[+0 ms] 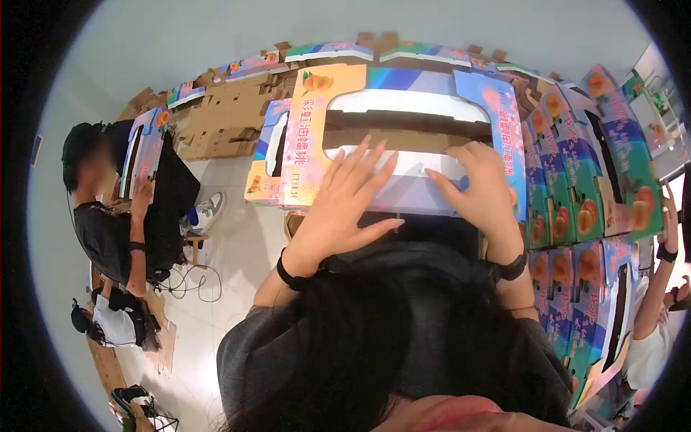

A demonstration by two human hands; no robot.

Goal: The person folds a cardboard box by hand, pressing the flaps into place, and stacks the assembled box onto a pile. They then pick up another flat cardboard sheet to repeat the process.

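Observation:
A printed peach carton [492, 92] lies in front of me, with orange, pink and blue panels and a wide cut-out in its top. Through the cut-out its brown cardboard inside shows. My left hand [344, 198] rests on the near left part of the carton, fingers spread over the white and lilac near flap [409, 189]. On the right side of that flap lies my right hand [481, 180], its fingers apart and thumb pointing left. Neither hand is wrapped round anything.
Flattened brown cardboard [223, 119] and more printed cartons line the wall behind. Tall stacks of similar cartons [565, 162] stand close on my right, where another person's arm [651, 295] reaches in. A person [108, 216] at left handles a carton [147, 147]; cables [205, 284] lie on the floor.

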